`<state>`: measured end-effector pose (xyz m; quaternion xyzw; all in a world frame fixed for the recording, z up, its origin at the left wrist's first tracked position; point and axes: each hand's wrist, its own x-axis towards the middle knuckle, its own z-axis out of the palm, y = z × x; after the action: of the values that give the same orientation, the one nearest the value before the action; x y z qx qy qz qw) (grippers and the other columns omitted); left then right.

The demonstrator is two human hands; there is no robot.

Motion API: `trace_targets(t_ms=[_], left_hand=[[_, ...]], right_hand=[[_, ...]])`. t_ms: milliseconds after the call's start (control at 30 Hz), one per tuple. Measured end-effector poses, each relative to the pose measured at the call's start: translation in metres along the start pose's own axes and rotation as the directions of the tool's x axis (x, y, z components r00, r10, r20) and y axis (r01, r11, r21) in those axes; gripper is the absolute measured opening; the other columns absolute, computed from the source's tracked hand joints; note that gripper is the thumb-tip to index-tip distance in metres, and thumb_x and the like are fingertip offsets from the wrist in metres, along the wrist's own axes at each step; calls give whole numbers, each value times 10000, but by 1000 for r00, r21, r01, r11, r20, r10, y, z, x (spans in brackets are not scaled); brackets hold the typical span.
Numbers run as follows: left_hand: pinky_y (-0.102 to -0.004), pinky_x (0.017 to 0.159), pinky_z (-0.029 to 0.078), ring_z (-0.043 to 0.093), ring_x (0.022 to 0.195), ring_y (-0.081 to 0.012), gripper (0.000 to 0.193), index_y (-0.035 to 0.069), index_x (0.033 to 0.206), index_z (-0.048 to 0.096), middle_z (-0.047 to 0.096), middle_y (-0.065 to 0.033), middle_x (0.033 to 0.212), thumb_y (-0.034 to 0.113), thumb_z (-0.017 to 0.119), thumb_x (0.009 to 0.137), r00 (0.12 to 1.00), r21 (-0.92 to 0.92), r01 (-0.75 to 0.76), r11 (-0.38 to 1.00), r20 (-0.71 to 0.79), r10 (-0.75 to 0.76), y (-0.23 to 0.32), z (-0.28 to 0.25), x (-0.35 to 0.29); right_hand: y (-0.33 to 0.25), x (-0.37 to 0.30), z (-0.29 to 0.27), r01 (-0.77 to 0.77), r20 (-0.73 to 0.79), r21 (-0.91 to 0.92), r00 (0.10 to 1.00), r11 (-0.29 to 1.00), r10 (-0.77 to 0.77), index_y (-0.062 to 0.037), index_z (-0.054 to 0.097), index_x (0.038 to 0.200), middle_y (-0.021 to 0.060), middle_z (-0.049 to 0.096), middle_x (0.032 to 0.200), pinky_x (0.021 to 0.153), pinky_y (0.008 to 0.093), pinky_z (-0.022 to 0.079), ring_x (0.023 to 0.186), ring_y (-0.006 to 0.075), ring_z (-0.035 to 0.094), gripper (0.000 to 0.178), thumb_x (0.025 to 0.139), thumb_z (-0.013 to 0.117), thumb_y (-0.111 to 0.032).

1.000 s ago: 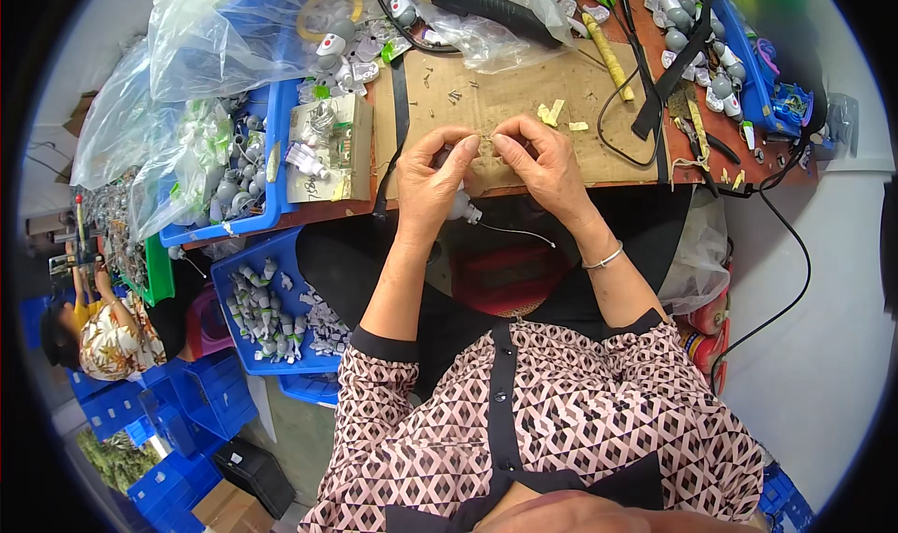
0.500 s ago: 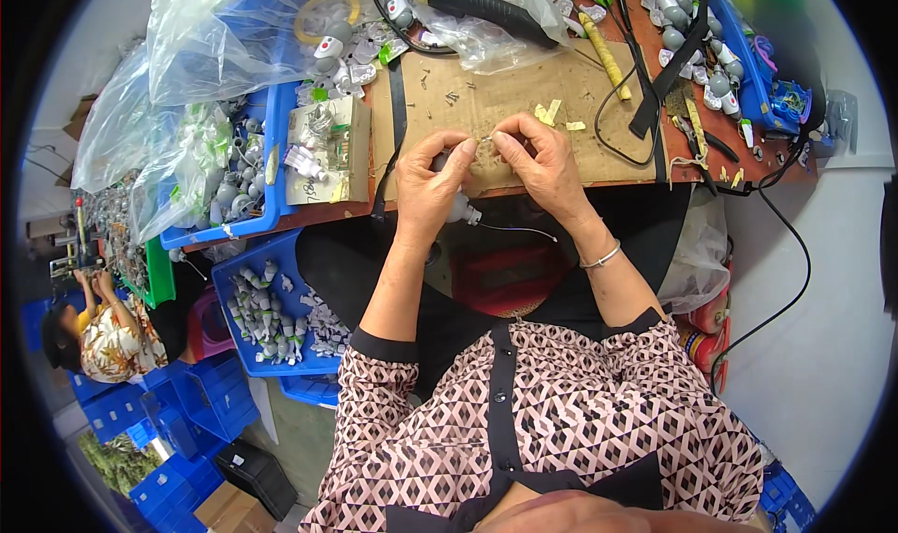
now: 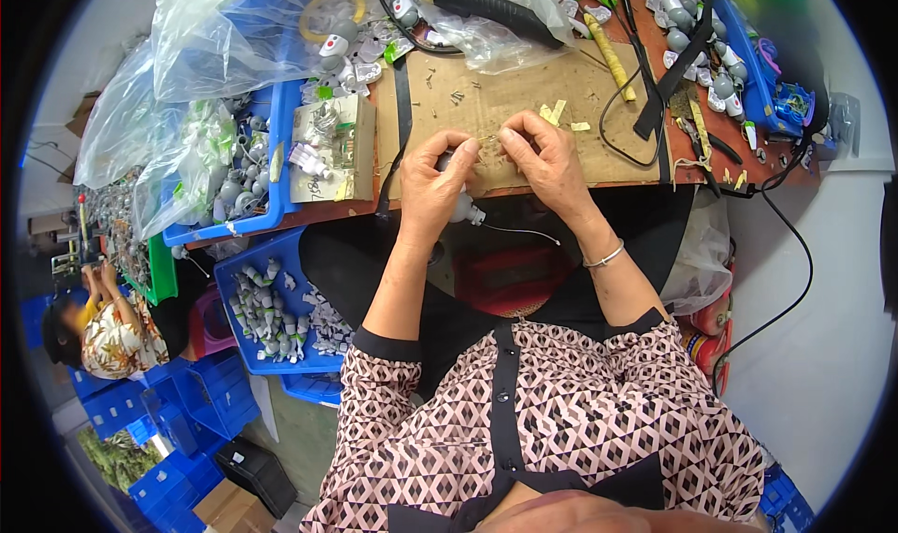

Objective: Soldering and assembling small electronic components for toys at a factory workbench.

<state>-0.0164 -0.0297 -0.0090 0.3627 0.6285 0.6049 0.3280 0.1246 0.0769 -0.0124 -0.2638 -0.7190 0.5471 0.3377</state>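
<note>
My left hand (image 3: 428, 185) is closed around a grey, rounded bulb-like piece (image 3: 462, 209), which shows below its fingers with a narrow white end. A thin white wire (image 3: 524, 229) trails from that end to the right. At the same height, the thumb and index finger of my right hand (image 3: 550, 164) are pressed together in a pinch. Whatever they hold is too small to make out. Both hands are over the front edge of a brown cardboard sheet (image 3: 524, 98), fingertips facing each other with a small gap between.
Left of the cardboard stand a boxy fixture (image 3: 360, 168) and a blue bin (image 3: 281, 150) of grey parts under clear plastic. A black-handled tool (image 3: 486, 11) lies at the back, pliers (image 3: 716, 145) at the right. Another blue tray (image 3: 281, 357) sits lower left. A person (image 3: 117, 332) works far left.
The right hand has shifted slightly right, widening the gap between the fingertips a little. The left hand keeps its hold on the grey bulb-like piece.
</note>
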Motion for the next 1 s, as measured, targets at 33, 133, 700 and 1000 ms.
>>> trace_targets(t_ms=[33,133,700,1000], left_hand=[[-212,546,450,584,597,-38,154,4,941,706,655,13,736,155,699,967,1000,0,-9,1000,-3,9,0,0,0],[-210,550,459,595,605,-38,153,2,951,713,662,13,745,154,705,963,1000,5,-10,1000,-11,10,2,2,1],[-210,544,454,589,605,-34,152,3,946,712,655,16,722,155,719,954,999,16,18,1000,-30,-18,2,2,2],[-216,550,460,596,605,-54,188,1,981,698,680,-7,770,184,657,1004,999,-53,-48,997,0,48,3,-2,0]], right_hand=[[1,0,0,4,-5,11,1000,1000,-4,-11,641,935,-15,627,754,587,226,423,660,45,521,175,1008,618,-168],[0,-1,0,6,-11,33,1000,999,-6,-9,643,939,-9,627,757,592,226,420,664,47,521,165,1001,627,-162],[-9,-6,4,3,-115,77,993,997,6,-11,656,964,3,619,799,627,239,435,688,66,534,138,969,678,-147],[-8,-4,7,270,17,-332,960,904,-280,-38,681,906,63,650,811,749,333,455,734,221,608,118,854,728,-133]])
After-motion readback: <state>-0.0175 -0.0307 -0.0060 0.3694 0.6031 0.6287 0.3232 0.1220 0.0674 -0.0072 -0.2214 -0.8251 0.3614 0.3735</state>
